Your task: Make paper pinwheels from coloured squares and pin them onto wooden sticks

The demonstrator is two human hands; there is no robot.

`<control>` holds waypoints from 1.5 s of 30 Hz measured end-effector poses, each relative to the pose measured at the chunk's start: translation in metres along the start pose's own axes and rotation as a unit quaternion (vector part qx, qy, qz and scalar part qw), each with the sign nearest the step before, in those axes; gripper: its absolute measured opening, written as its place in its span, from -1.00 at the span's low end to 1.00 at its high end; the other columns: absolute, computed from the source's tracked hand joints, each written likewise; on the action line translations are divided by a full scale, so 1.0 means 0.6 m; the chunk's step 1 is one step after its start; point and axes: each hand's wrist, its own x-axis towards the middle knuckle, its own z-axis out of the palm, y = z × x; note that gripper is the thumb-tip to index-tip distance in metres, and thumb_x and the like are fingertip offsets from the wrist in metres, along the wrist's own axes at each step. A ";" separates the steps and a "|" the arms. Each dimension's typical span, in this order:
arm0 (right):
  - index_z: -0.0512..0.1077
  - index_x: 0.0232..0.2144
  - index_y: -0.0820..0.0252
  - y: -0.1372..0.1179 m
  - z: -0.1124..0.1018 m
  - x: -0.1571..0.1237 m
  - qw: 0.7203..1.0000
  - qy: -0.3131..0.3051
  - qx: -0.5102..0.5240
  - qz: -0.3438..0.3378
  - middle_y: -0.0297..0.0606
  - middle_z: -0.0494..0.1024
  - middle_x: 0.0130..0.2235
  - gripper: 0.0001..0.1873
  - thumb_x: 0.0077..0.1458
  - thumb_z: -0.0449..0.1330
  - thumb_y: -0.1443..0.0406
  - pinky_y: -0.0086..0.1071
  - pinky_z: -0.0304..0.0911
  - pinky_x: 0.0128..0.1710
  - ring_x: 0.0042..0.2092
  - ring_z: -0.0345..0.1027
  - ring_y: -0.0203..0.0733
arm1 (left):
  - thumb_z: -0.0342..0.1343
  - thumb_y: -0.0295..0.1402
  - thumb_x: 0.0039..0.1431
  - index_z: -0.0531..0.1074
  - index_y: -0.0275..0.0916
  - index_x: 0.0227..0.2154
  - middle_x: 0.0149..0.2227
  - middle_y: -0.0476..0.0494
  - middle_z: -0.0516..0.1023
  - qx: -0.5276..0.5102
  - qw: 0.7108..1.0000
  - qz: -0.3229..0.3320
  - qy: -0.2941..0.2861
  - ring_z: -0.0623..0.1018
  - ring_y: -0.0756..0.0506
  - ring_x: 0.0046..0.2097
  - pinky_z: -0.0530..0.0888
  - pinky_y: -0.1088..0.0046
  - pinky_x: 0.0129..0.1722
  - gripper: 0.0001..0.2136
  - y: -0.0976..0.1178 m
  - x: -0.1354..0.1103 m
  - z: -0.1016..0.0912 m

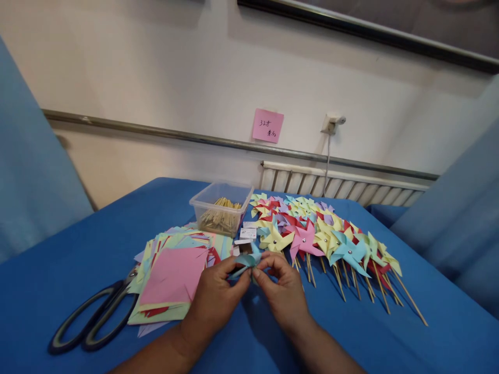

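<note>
A light-blue paper pinwheel (245, 259), its blades folded inward, is held between both hands above the blue table. My left hand (218, 291) pinches its left side between thumb and fingers. From the right, my right hand (284, 291) closes thumb and fingertips at the pinwheel's middle; any pin there is hidden. Just behind the hands lie small white boxes (248, 232). Left of my left hand is a stack of coloured paper squares (175, 275), with a pink sheet on top. Many finished pinwheels (306, 239) on sticks lie to the right.
A clear plastic box (218, 208) of thin wooden sticks (224, 214) stands behind the paper. Large dark-handled scissors (97, 317) lie at the left, tips by the stack. A blue cloth covers the table (97, 244). Behind it are a radiator (304, 182) and a wall rail (175, 134).
</note>
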 end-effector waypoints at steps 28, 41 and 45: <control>0.47 -0.26 0.17 0.009 0.016 0.003 0.962 -0.072 0.256 0.070 -0.25 0.60 -0.28 -0.70 -0.11 0.36 0.25 -0.34 0.32 -0.19 -0.24 0.47 -0.19 | 0.17 -0.35 0.02 0.59 -0.11 -0.34 -0.36 -0.01 0.65 0.023 1.000 0.014 -0.015 0.57 -0.10 -0.36 0.42 0.48 -0.32 -0.86 0.002 -0.003 -0.010; 0.52 -0.22 0.19 0.016 0.016 -0.005 0.984 -0.058 0.164 0.027 -0.24 0.59 -0.33 -0.72 -0.03 0.32 0.23 -0.27 0.29 -0.14 -0.22 0.43 -0.12 | 0.09 -0.42 0.07 0.57 -0.14 -0.24 -0.33 -0.01 0.65 0.040 0.998 0.039 -0.033 0.59 -0.08 -0.30 0.44 0.50 -0.28 -0.78 0.008 -0.008 -0.015; 0.53 -0.23 0.18 0.019 0.015 -0.006 0.987 -0.052 0.148 0.021 -0.25 0.58 -0.33 -0.76 -0.01 0.31 0.25 -0.28 0.29 -0.15 -0.23 0.42 -0.13 | 0.10 -0.42 0.07 0.58 -0.13 -0.24 -0.34 0.00 0.65 0.029 0.998 0.032 -0.041 0.59 -0.08 -0.31 0.44 0.50 -0.30 -0.78 0.005 -0.009 -0.018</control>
